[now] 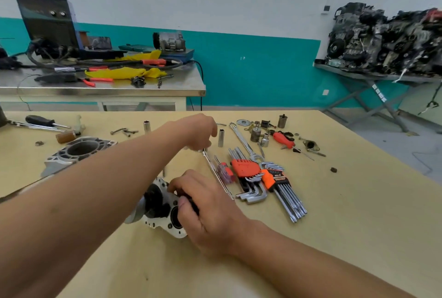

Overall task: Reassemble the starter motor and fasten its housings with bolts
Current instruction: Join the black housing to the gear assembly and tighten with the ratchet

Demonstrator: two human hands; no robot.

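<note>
The starter motor (pixel 157 211), a grey aluminium body with a dark gear recess, lies on the yellow table (pixel 334 226) near the front. My right hand (pixel 203 211) grips its right end, fingers curled over the housing. My left hand (pixel 198 133) reaches across, farther back, with its fingers closed on the top of a slim chrome wrench (pixel 216 173) that slants down to the right. A second aluminium housing (pixel 76 151) with a round bore lies at the left, partly hidden by my left forearm. Small bolts (pixel 124 132) lie behind it.
Two orange hex key sets (pixel 260 175) lie right of the motor. A combination spanner (pixel 244 142), sockets (pixel 220 138), a red-handled screwdriver (pixel 283 139) and small parts spread behind them. A black-handled screwdriver (pixel 40 121) lies far left. A steel bench (pixel 102 87) stands behind.
</note>
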